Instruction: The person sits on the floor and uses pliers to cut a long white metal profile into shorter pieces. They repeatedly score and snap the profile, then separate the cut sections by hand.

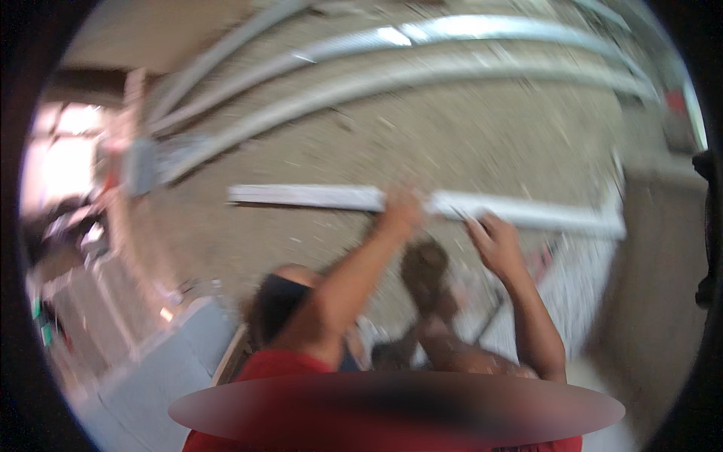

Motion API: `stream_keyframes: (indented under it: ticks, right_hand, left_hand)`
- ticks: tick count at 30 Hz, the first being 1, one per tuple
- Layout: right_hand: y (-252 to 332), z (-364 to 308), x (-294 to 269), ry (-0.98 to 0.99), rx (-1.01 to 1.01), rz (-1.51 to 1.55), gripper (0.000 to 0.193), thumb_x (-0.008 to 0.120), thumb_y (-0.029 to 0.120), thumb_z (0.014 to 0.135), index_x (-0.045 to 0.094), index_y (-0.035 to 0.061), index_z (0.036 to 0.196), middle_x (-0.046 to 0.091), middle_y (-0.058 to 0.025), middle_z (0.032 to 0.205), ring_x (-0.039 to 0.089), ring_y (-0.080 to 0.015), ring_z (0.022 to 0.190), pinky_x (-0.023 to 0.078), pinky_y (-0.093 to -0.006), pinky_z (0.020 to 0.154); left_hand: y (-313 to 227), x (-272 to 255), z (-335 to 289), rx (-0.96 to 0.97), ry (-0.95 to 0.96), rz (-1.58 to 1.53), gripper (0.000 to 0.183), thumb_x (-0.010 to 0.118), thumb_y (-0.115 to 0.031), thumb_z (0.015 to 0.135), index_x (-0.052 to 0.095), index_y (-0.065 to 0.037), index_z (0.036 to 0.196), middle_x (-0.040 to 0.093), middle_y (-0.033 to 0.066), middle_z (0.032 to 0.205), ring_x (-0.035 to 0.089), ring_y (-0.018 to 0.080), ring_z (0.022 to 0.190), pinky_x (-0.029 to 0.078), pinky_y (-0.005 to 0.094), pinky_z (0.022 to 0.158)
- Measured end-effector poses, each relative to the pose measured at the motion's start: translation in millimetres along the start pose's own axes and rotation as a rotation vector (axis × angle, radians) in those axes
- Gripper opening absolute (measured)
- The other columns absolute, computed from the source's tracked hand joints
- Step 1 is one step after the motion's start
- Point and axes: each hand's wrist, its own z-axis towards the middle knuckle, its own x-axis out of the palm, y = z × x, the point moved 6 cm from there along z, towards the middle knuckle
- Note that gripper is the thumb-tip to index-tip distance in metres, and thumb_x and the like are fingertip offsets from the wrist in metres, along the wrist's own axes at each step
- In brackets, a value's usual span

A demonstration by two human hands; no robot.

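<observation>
A long white bar (316, 196) lies crosswise in front of me on sandy ground. My left hand (405, 207) is over the middle of this bar, smeared by motion; its fingers cannot be made out. Just to the right, my right hand (495, 239) is at the bar's near edge, its fingers curled in what looks like a pinch. A thin dark line shows by those fingertips, too blurred to name. The bar's right end meets another pale strip that runs away from me.
Several long pale pipes or bars (361, 89) stretch across the sandy ground (482, 132) at the back. Grey blocks (169, 358) stand at the lower left. A brownish wall-like surface (648, 248) rises on the right. My legs and a dusty foot (425, 271) are below the bar.
</observation>
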Motion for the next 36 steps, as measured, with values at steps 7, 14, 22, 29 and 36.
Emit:
stream_keyframes:
  ticks: [7,14,22,29,36]
  right_hand:
    - [-54,-49,25,0.144,0.425,-0.155,0.037,0.06,0.037,0.091,0.063,0.0014,0.085,0.065,-0.0243,0.083,0.061,-0.046,0.079,0.048,-0.0523,0.07]
    - [-76,-47,18,0.061,0.364,-0.152,0.041,0.06,0.04,0.092,0.061,0.0019,0.077,0.063,-0.0231,0.078,0.06,-0.0448,0.075,0.047,-0.0521,0.067]
    - [-40,-39,8,0.043,0.311,0.153,0.04,0.061,0.036,0.095,0.06,0.0008,0.076,0.058,-0.0214,0.071,0.056,-0.0377,0.064,0.044,-0.044,0.061]
    - [15,-40,4,0.157,0.079,0.479,0.031,0.058,0.032,0.098,0.069,0.004,0.088,0.062,-0.0178,0.077,0.06,-0.0327,0.07,0.047,-0.0394,0.066]
    - [-4,-50,-13,0.048,0.197,0.336,0.04,0.061,0.041,0.095,0.063,0.0032,0.081,0.061,-0.0209,0.077,0.059,-0.0356,0.069,0.045,-0.0432,0.062]
  left_hand:
    - [-21,-57,0,0.029,-0.02,0.116,0.062,0.066,-0.055,0.084,0.052,-0.036,0.141,0.026,0.006,0.161,0.02,0.0359,0.148,0.014,0.0556,0.115]
    - [-28,-49,-1,0.031,0.022,0.115,0.068,0.07,-0.055,0.081,0.05,-0.035,0.142,0.024,0.0051,0.162,0.019,0.0347,0.149,0.013,0.0552,0.116]
    - [-79,-99,-2,0.086,0.157,-0.066,0.057,0.066,-0.05,0.086,0.06,-0.018,0.133,0.051,0.0157,0.14,0.042,0.0356,0.134,0.032,0.0479,0.11]
    - [-111,-144,-57,0.141,0.343,-0.267,0.027,0.064,-0.031,0.091,0.07,-0.006,0.1,0.067,0.0182,0.09,0.063,0.0393,0.084,0.05,0.043,0.075]
    - [-137,-136,-44,0.22,0.396,-0.305,0.026,0.07,-0.031,0.086,0.072,-0.007,0.094,0.065,0.017,0.085,0.062,0.0374,0.078,0.048,0.0434,0.07]
